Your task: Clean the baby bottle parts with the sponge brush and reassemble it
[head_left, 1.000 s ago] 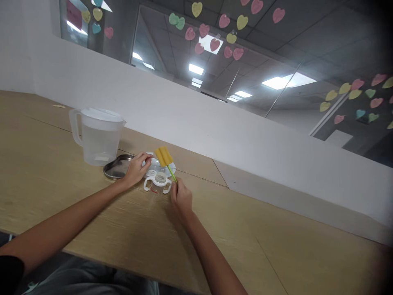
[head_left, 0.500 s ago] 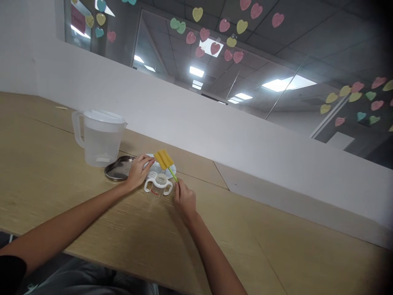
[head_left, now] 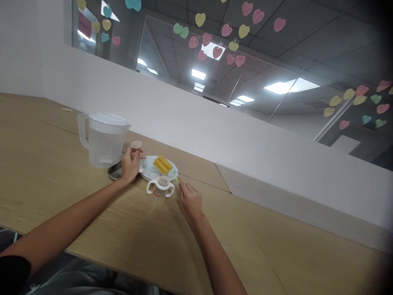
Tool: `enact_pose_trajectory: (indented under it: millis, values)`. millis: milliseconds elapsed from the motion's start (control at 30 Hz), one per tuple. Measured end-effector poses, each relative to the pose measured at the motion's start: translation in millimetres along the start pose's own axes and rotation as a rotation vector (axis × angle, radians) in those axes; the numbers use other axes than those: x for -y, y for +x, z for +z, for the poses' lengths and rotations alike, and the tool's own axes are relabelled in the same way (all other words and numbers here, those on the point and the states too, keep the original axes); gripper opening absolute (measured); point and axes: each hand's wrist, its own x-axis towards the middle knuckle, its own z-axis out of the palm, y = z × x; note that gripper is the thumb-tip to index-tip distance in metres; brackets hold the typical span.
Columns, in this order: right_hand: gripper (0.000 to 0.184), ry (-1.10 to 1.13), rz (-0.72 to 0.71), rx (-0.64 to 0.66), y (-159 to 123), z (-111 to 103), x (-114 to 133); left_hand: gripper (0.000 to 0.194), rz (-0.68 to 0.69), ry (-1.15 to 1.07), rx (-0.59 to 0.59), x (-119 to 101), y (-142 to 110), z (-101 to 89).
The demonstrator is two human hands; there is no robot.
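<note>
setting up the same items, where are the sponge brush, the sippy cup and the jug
sponge brush (head_left: 161, 164), head view, on the yellow sponge head
sippy cup (head_left: 159, 194), head view, on the clear body
jug (head_left: 104, 149), head view, on the clear body

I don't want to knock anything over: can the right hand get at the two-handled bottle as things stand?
Probably yes: the right hand sits just beside the clear two-handled bottle, with nothing standing between them.
</note>
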Motion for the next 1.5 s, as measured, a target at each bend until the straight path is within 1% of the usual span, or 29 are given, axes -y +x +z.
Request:
enact_pose_trajectory:
  millis: [67, 100, 167, 267, 300, 367, 500, 600, 700, 800, 900, 967, 1000, 1100, 1167, 1300, 1400, 1500]
  values:
    - [0.038, -0.025, 0.036, -0.023, 0.9, 1.6, -5.3, 0.031, -0.069, 0.038, -0.027, 10.7, 11.1, -6.5]
    - [0.038, -0.031, 0.060, -0.035, 1.1, 3.0, -7.5, 0.032, -0.076, 0.111, -0.016, 16.9, 16.6, -10.5]
    - [0.038, -0.033, 0.101, -0.045, 1.2, 6.5, -10.6, 0.032, -0.063, 0.332, 0.041, 29.8, 25.6, -18.5]
    - [0.037, -0.024, 0.125, -0.031, 0.9, 10.4, -12.0, 0.034, -0.074, 0.656, 0.169, 46.0, 31.2, -26.7]
    - [0.036, -0.020, 0.126, -0.023, 0.9, 10.7, -11.8, 0.035, -0.082, 0.719, 0.212, 49.8, 31.1, -27.9]
    - [0.035, -0.013, 0.126, -0.007, 1.0, 9.9, -11.2, 0.037, -0.085, 0.777, 0.279, 54.6, 29.6, -28.5]
    - [0.034, -0.013, 0.139, 0.008, 1.1, 5.8, -9.8, 0.037, -0.093, 0.800, 0.344, 56.0, 26.9, -27.0]
    - [0.034, -0.019, 0.158, 0.023, 1.0, 4.4, -9.1, 0.037, -0.108, 0.827, 0.369, 54.4, 25.9, -27.4]
    - [0.033, -0.021, 0.165, 0.032, 0.8, 5.0, -8.7, 0.037, -0.074, 0.854, 0.383, 51.3, 24.8, -29.4]
    - [0.033, -0.019, 0.170, 0.038, 0.8, 5.7, -8.3, 0.040, 0.033, 0.863, 0.393, 44.2, 24.8, -28.7]
    - [0.034, -0.020, 0.165, 0.046, 1.3, 5.7, -7.7, 0.042, 0.212, 0.788, 0.431, 33.8, 26.0, -21.0]
    - [0.033, -0.031, 0.163, 0.056, 1.7, 5.2, -7.3, 0.045, 0.299, 0.686, 0.515, 28.1, 25.6, -12.8]
    - [0.033, -0.037, 0.163, 0.062, 1.9, 4.9, -7.1, 0.047, 0.307, 0.645, 0.578, 26.4, 24.6, -8.5]
    - [0.032, -0.050, 0.160, 0.078, 2.3, 4.0, -6.2, 0.052, 0.242, 0.619, 0.796, 26.5, 18.7, 2.4]
    - [0.032, -0.059, 0.161, 0.088, 2.3, 3.8, -5.6, 0.053, 0.222, 0.639, 0.877, 28.8, 14.2, 6.7]
    - [0.032, -0.072, 0.150, 0.106, 2.1, 4.8, -4.8, 0.056, 0.216, 0.652, 0.911, 29.0, 9.9, 8.4]
    - [0.032, -0.070, 0.134, 0.097, 1.8, 6.7, -5.0, 0.056, 0.181, 0.662, 0.924, 24.9, 10.5, 6.5]
    - [0.032, -0.070, 0.124, 0.083, 1.2, 8.8, -5.8, 0.058, 0.182, 0.661, 0.949, 20.1, 12.1, 3.9]
